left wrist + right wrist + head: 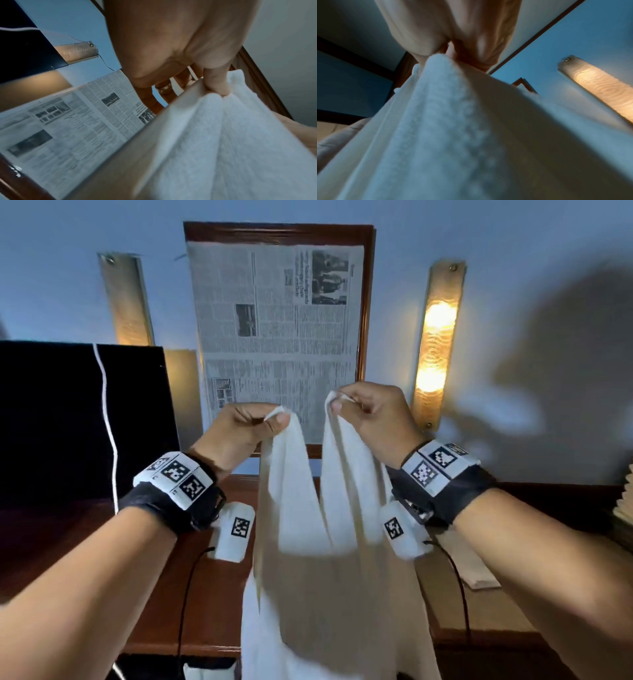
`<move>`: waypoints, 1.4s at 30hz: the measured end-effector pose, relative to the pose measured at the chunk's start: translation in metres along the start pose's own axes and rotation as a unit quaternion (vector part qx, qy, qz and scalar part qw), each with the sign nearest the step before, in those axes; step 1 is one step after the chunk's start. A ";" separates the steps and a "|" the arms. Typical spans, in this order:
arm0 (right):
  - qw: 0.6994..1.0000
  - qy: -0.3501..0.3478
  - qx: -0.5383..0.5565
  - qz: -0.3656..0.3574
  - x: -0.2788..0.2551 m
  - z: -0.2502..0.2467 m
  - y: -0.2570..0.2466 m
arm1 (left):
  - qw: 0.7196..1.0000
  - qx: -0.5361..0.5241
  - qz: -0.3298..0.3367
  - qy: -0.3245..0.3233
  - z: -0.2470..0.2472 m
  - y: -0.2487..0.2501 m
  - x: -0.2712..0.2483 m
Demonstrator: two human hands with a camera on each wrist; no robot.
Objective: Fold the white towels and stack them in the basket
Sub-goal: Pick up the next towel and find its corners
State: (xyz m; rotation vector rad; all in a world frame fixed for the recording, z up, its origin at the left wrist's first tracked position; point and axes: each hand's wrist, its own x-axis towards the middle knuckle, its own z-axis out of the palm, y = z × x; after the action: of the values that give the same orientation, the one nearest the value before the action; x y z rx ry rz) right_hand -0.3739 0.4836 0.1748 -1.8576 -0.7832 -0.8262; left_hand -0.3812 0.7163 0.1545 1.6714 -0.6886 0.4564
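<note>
A white towel (318, 542) hangs in the air in front of me, sagging between two raised corners. My left hand (270, 419) pinches the left corner between thumb and forefinger. My right hand (337, 402) pinches the right corner a little higher. In the left wrist view the thumb presses into the bunched towel (231, 142). The right wrist view is filled by the towel (445, 128) hanging from the closed fingers. The towel's lower part drops below the head view's edge. No basket is in view.
A brown wooden desk (212, 594) runs below the towel. A dark screen (68, 422) stands at the left. A framed newspaper (277, 313) hangs on the wall between two lit wall lamps (435, 347). A folded white cloth (469, 570) lies on the desk at the right.
</note>
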 end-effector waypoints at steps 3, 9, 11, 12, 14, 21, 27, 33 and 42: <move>0.999 -0.019 0.021 -0.021 0.015 0.001 -0.025 | 0.998 -0.048 0.024 0.025 0.007 0.017 0.004; 0.998 -0.037 0.042 -0.040 0.029 -0.001 -0.049 | 0.992 -0.108 0.053 0.028 0.018 0.034 0.013; 0.997 -0.038 0.053 -0.047 0.031 -0.003 -0.052 | 0.991 -0.125 0.041 0.027 0.023 0.037 0.017; 0.996 -0.039 0.057 -0.050 0.032 -0.003 -0.052 | 0.990 -0.134 0.039 0.027 0.025 0.037 0.018; 0.996 -0.046 0.061 -0.053 0.034 -0.005 -0.052 | 0.988 -0.149 0.033 0.026 0.026 0.035 0.023; 0.994 -0.070 0.065 -0.043 0.037 -0.004 -0.038 | 0.986 -0.163 0.019 0.017 0.035 0.027 0.029; 0.957 -0.169 0.212 0.103 0.023 0.004 -0.021 | 0.990 -0.133 -0.029 0.026 0.039 0.011 0.028; 0.978 -0.093 0.144 0.116 0.005 0.019 0.007 | 0.989 -0.068 -0.130 -0.030 0.046 -0.008 0.008; 0.985 -0.137 0.016 0.108 -0.028 0.016 0.045 | 0.984 0.039 -0.125 -0.119 0.062 -0.039 -0.006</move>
State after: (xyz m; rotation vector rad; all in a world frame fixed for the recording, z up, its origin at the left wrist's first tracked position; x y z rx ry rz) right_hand -0.3506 0.4770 0.1253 -2.0100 -0.7420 -0.4232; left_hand -0.3641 0.6613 0.1091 1.8759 -0.6295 0.1059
